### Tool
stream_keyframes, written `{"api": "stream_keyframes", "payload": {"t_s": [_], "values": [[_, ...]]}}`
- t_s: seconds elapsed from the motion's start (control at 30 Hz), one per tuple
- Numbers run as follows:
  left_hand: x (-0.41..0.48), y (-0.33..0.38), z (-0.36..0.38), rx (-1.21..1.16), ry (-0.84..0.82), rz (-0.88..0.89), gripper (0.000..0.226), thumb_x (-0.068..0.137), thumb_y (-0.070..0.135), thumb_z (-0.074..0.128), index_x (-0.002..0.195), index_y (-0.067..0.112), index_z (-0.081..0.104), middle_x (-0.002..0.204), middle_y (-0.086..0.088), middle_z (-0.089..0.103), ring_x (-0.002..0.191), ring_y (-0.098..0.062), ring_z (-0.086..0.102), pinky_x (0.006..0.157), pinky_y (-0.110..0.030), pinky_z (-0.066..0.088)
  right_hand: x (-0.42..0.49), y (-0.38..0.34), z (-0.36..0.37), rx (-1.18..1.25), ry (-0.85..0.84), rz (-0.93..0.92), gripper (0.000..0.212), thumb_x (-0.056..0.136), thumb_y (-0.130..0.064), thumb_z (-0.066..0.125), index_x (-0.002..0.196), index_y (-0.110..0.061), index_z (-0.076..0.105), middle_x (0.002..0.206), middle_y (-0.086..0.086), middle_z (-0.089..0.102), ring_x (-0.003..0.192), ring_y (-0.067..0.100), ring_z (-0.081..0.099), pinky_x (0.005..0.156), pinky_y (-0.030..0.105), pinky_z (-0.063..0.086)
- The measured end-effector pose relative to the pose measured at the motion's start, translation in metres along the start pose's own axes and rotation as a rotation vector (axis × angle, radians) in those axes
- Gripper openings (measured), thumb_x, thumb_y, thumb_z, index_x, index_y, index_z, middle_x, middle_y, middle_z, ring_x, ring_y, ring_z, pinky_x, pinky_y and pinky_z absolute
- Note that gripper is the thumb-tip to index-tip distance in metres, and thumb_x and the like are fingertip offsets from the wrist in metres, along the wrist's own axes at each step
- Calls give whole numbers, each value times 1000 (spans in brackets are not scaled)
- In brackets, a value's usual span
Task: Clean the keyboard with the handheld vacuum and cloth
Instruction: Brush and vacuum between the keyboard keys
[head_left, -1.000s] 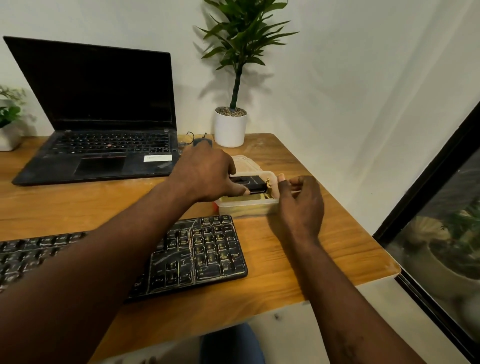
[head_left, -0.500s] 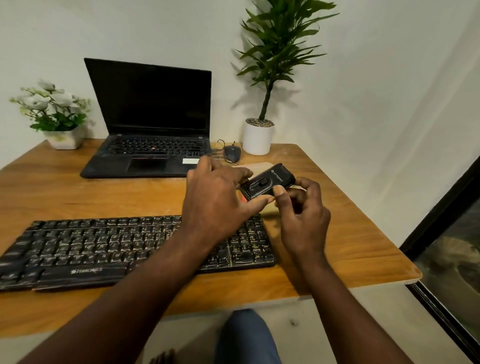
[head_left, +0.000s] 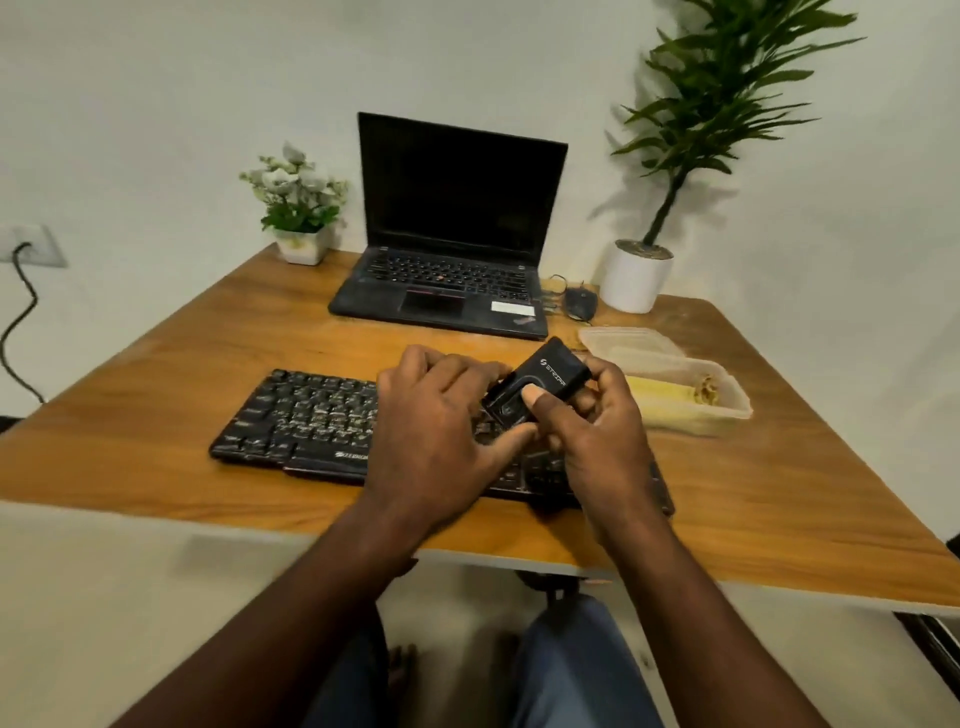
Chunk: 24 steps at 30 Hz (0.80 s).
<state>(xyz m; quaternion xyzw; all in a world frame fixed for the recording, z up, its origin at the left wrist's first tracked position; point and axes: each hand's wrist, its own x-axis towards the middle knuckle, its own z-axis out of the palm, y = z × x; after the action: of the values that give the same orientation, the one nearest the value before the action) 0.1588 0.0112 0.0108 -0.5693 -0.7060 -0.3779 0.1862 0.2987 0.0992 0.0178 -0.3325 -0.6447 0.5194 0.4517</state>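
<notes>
Two hands hold one small black handheld vacuum (head_left: 540, 384) above the right end of the keyboard (head_left: 311, 421). The vacuum is a flat, rounded block with pale lettering across its upper face and a darker recessed panel lower down; it sits tilted, its far end raised toward the laptop (head_left: 452, 249) and its near end dipping toward the keys. The keyboard itself is black, full width, with pale streaks and specks scattered over its keys and a faint brand mark on its front lip; it lies flat on the wooden desk (head_left: 208, 338), near the front edge.

The left hand (head_left: 441, 431) comes in over the keyboard's middle, palm down, fingers spread and curled onto the vacuum's left side, its thumb reaching under the near end. The right hand (head_left: 597, 431) is closed around the vacuum's right side, fingers wrapped behind it and the thumb (head_left: 540, 402) pressed flat on the recessed panel. Both forearms run from the lower edge of the view up to the keyboard's right half and hide that part of it.

Just right of the keyboard stands a clear plastic tub (head_left: 727, 410) holding something yellow, most likely the cloth, with its lid (head_left: 623, 340) lying behind it. Beyond the keyboard the laptop stands open, screen dark. A mouse (head_left: 581, 302) and a tall potted plant (head_left: 639, 275) sit beyond the keyboard's right end, a small flower pot (head_left: 301, 244) beyond its left.
</notes>
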Motion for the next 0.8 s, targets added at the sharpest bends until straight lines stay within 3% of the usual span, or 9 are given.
{"api": "stream_keyframes", "payload": {"t_s": [0.07, 0.2, 0.37, 0.43, 0.5, 0.6, 0.8], "values": [[-8, -17, -10, 14, -34, 8, 67, 84, 74, 55, 131, 27, 65, 121, 7, 65, 111, -16, 47, 87, -40, 39, -3, -1, 14, -10, -31, -8, 47, 92, -21, 78, 133, -27, 55, 112, 1, 76, 94, 14, 76, 76, 40, 63], [-23, -56, -35, 77, -74, 26, 72, 88, 80, 46, 134, 27, 64, 123, 4, 62, 117, -19, 47, 91, -42, 39, -5, -1, 39, -107, -83, -47, 43, 93, -24, 77, 125, -41, 54, 114, -3, 74, 96, 13, 76, 80, 44, 65], [-37, -124, -70, 100, -81, -117, 74, 89, 82, 43, 129, 26, 68, 121, 1, 64, 116, -19, 46, 91, -48, 46, -1, -5, 71, -304, -138, -144, 47, 93, -28, 77, 132, -34, 50, 108, -12, 68, 83, -7, 70, 65, 25, 63], [-42, -149, -82, 109, -127, -181, 82, 85, 88, 41, 133, 27, 66, 124, 1, 62, 117, -18, 44, 90, -46, 47, 2, -7, 86, -354, -168, -172, 51, 93, -30, 77, 135, -32, 49, 104, -12, 69, 80, -3, 71, 63, 28, 64], [-45, -167, -91, 63, -230, -284, 97, 75, 98, 38, 143, 30, 58, 135, 2, 57, 123, -17, 41, 92, -43, 46, 7, -10, 100, -402, -206, -191, 53, 92, -32, 77, 138, -32, 48, 98, -13, 69, 77, 5, 73, 63, 35, 65], [-43, -182, -98, -27, -366, -401, 124, 58, 107, 36, 156, 32, 41, 153, 1, 47, 136, -18, 35, 103, -43, 41, 18, -15, 122, -424, -273, -216, 54, 93, -29, 76, 139, -30, 48, 99, -12, 69, 78, 4, 73, 63, 30, 64], [-30, -193, -101, 21, -624, -381, 147, 44, 107, 49, 164, 30, 15, 168, 7, 27, 148, -18, 23, 118, -49, 34, 46, -21, 166, -419, -374, -228, 51, 93, -28, 76, 136, -34, 51, 103, -13, 66, 81, 3, 69, 68, 34, 64]]}}
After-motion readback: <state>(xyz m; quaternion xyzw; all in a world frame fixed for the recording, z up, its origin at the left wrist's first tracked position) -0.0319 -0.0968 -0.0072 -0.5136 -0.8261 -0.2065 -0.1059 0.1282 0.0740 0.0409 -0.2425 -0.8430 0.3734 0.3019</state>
